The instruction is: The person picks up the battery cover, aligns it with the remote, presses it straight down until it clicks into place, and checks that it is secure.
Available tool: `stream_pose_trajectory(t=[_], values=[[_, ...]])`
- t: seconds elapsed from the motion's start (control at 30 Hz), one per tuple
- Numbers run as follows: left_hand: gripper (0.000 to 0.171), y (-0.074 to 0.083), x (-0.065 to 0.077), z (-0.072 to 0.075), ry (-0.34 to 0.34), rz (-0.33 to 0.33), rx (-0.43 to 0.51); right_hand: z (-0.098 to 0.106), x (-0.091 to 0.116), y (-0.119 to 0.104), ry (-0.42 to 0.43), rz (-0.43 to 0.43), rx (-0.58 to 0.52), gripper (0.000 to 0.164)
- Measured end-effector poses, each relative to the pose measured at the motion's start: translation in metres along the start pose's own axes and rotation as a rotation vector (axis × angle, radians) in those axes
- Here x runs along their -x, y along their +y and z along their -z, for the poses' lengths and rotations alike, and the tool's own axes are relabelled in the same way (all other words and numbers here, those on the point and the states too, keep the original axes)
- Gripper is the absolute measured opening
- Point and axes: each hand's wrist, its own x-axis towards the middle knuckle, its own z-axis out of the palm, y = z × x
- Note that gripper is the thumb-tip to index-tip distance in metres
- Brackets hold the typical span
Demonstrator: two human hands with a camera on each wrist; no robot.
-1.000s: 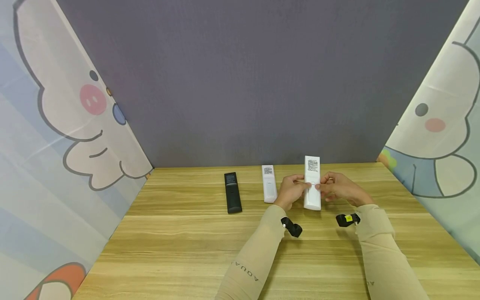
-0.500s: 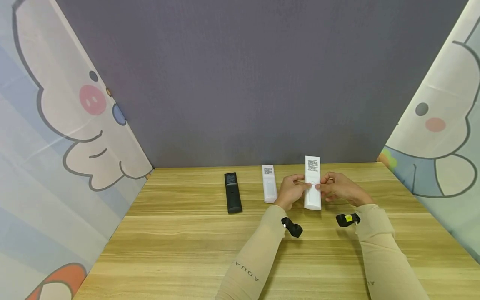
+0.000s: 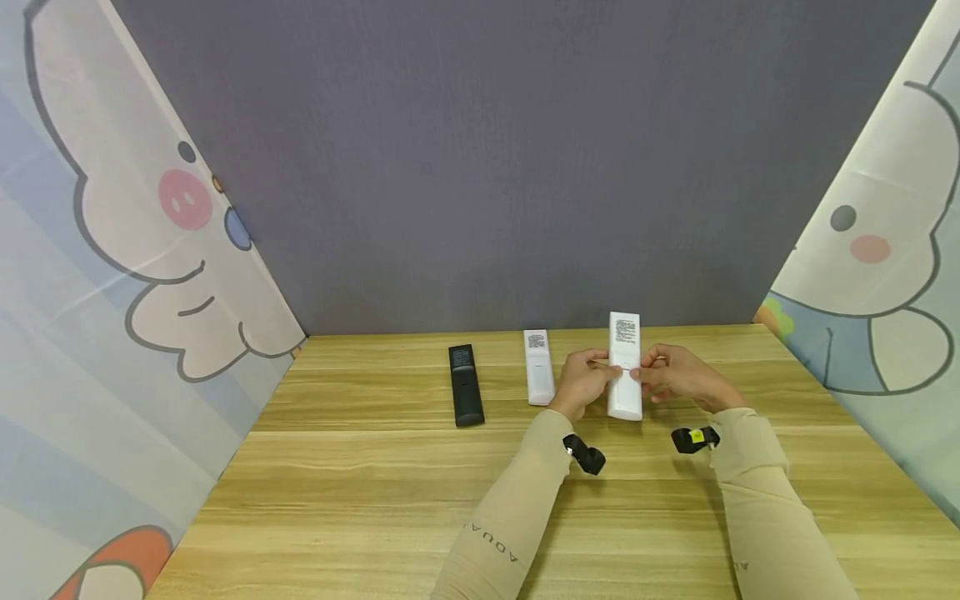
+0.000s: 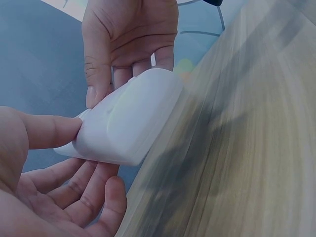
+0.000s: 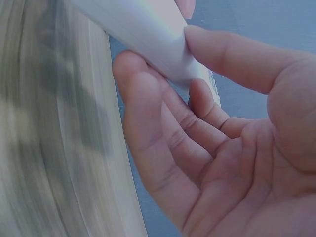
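Note:
Between the two hands is a white remote control (image 3: 625, 396), its back with printed text and a battery cover facing up. The left hand (image 3: 582, 382) pinches its left edge, thumb on the back and fingers beneath. From the other side the right hand (image 3: 684, 377) grips it the same way, thumb on the back near the cover's upper edge. In the left wrist view the remote (image 4: 138, 116) is held above the wood, casting a shadow. The right wrist view shows the remote (image 5: 148, 29) between thumb and curled fingers; its button side is hidden.
A smaller white remote (image 3: 539, 371) lies back-up left of the left hand. Further left is a black remote (image 3: 467, 387), also back-up. The wooden table (image 3: 337, 500) ends at a dark grey panel (image 3: 480, 167), with cartoon-printed cloths (image 3: 112, 350) at both sides.

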Motion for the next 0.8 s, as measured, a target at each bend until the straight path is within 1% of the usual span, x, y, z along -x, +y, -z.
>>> stream_pose_trajectory(t=[0.3,0.6,0.8], values=[[0.028,0.0003,0.0002,0.0013,0.003,-0.009,-0.029,-0.0007,-0.0015,0.0007,-0.002,-0.007,0.0,0.028],[0.028,0.0031,0.0039,0.0014,0.045,-0.018,-0.153,-0.0049,-0.002,0.0014,-0.007,0.004,0.021,0.031],[0.033,0.0014,0.0034,0.0009,0.068,-0.019,-0.201,-0.0079,-0.0038,0.0033,-0.001,0.002,0.034,0.033]])
